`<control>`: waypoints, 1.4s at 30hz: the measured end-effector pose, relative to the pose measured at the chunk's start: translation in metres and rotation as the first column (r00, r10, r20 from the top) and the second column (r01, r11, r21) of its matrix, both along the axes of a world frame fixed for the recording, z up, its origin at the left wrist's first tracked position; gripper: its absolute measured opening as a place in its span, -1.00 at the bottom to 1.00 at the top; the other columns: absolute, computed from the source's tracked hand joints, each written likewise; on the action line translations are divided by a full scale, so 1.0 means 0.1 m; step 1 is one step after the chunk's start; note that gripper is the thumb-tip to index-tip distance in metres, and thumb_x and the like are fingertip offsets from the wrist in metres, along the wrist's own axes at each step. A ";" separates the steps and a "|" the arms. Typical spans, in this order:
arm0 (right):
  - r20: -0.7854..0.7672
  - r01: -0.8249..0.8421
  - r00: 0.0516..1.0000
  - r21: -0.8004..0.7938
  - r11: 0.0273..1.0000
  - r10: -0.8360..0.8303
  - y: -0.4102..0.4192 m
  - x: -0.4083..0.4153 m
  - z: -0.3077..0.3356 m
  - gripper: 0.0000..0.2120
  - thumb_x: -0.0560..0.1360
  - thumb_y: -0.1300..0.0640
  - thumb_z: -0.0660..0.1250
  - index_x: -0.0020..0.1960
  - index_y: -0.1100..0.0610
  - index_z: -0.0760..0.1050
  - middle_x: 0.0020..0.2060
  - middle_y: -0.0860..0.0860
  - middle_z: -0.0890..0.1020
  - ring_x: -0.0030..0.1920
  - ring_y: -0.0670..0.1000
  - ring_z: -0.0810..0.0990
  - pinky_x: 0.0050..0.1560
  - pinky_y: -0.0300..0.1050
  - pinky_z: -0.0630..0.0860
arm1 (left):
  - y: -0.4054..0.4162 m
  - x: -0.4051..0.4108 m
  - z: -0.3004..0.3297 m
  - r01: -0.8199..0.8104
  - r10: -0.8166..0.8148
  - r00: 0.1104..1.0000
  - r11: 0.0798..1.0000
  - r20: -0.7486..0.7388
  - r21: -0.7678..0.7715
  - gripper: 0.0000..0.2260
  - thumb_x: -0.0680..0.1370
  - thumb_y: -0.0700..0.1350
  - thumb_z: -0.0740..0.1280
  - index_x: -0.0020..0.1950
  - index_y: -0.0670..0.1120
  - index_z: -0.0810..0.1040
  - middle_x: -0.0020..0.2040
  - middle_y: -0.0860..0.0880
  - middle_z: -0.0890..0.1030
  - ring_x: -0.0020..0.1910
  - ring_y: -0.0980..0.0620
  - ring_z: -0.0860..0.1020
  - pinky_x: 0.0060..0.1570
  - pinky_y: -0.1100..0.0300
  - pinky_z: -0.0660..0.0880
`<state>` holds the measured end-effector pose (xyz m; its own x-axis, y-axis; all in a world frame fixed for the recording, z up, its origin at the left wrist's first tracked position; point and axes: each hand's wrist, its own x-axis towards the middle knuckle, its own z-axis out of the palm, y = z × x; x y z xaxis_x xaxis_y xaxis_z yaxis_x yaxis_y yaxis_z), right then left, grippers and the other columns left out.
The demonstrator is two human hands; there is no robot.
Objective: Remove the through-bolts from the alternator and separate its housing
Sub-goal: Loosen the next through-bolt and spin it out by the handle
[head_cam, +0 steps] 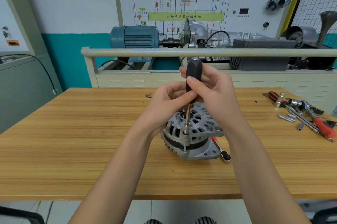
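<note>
An alternator (191,132) stands on a wooden table (73,141), near the middle, with its slotted silver housing facing up. A driver (191,92) with a black handle stands nearly upright over it, its steel shaft running down to a socket seated on a bolt (185,133) at the near rim of the housing. Below the socket a thin length of bolt shows in the gap between the two housing halves.

The left hand (169,99) curls its fingers round the bottom of the handle, where it meets the shaft. The right hand (213,92) wraps the handle higher up, thumb laid across the front and fingertips showing behind it. Both hands grip the driver.

A ratchet (221,149) with a red grip lies on the table just right of the alternator, partly hidden behind it. Well apart, at the table's far right, lies a scatter of tools (306,114): sockets, an extension bar, red-handled pieces and some small silver parts, possibly bits, too small to tell. Beyond the table stands a trainer bench with a blue motor (135,36) and a wiring board (180,4).
</note>
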<state>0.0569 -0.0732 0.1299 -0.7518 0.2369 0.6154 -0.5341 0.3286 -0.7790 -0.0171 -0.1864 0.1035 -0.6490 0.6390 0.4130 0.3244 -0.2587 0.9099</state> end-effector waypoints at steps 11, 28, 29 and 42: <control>-0.073 0.110 0.991 0.013 0.994 -0.109 -0.03 -0.03 -0.02 -0.74 0.46 0.25 0.43 0.14 0.16 0.56 -0.03 0.00 0.68 0.03 -0.08 0.64 0.10 -0.15 0.57 | 0.10 0.02 0.02 -0.246 0.248 0.967 0.968 -0.057 0.046 -0.78 0.37 -0.33 0.51 -0.04 -0.27 0.57 -0.20 -0.10 0.66 -0.17 -0.01 0.63 -0.07 0.15 0.61; -0.020 0.039 0.999 -0.047 0.998 -0.040 0.00 -0.02 -0.01 -0.75 0.52 0.31 0.34 0.18 0.16 0.54 0.02 -0.01 0.67 0.09 -0.10 0.62 0.14 -0.09 0.57 | 0.06 0.04 0.03 -0.051 0.052 0.998 0.998 -0.023 0.043 -0.80 0.52 -0.31 0.35 0.14 -0.25 0.58 -0.05 -0.15 0.68 -0.02 -0.07 0.65 0.09 0.03 0.58; 0.002 0.018 1.000 -0.046 0.999 -0.018 0.01 -0.02 -0.01 -0.75 0.54 0.30 0.32 0.19 0.12 0.52 0.05 -0.02 0.66 0.11 -0.09 0.61 0.17 -0.01 0.56 | 0.04 0.02 0.02 0.023 -0.024 1.000 0.999 0.015 0.038 -0.78 0.56 -0.30 0.30 0.20 -0.27 0.56 -0.02 -0.16 0.68 0.01 -0.07 0.65 0.10 0.03 0.58; 0.020 0.026 0.999 0.029 0.999 -0.027 -0.02 -0.01 0.02 -0.77 0.58 0.27 0.27 0.11 -0.03 0.48 0.11 0.13 0.62 0.08 -0.10 0.59 0.16 -0.08 0.55 | 0.02 -0.01 0.02 0.088 -0.101 0.989 0.989 0.111 0.117 -0.64 0.44 -0.23 0.38 0.23 -0.29 0.54 0.00 -0.20 0.67 0.00 -0.09 0.65 0.11 0.04 0.57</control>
<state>0.0559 -0.0748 0.1319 -0.7582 0.2391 0.6066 -0.5088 0.3646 -0.7798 -0.0183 -0.1842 0.1058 -0.6360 0.6537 0.4101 0.1871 -0.3850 0.9038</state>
